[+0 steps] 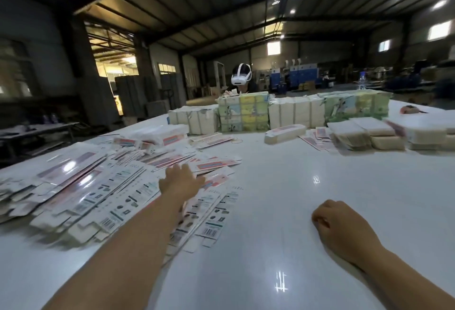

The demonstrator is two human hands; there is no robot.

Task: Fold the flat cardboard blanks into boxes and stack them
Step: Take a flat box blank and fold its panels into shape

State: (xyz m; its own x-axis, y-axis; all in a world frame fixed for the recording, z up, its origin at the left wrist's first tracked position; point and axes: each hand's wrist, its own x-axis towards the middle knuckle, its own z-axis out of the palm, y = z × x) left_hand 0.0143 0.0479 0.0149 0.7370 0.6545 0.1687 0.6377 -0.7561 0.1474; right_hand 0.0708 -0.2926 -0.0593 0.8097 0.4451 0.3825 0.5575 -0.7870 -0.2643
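White counter [283, 211] fills view. Flat blanks [105, 199] heaped on its left side, long axes running near-left to far-right. Bundled box stacks [242, 112] along far edge; person in headset [241, 77] behind them. Left arm stretched forward over heap; left hand [181, 180] palm down on blanks, grip spread, fingers straight. Right hand [342, 226] rests on bare counter, well apart from blanks, grip loosely curled, holding nothing.

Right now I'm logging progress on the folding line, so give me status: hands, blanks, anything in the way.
Left hand open, reaching over the flat blanks. Right hand loosely curled on the table, holding nothing. Path clear.
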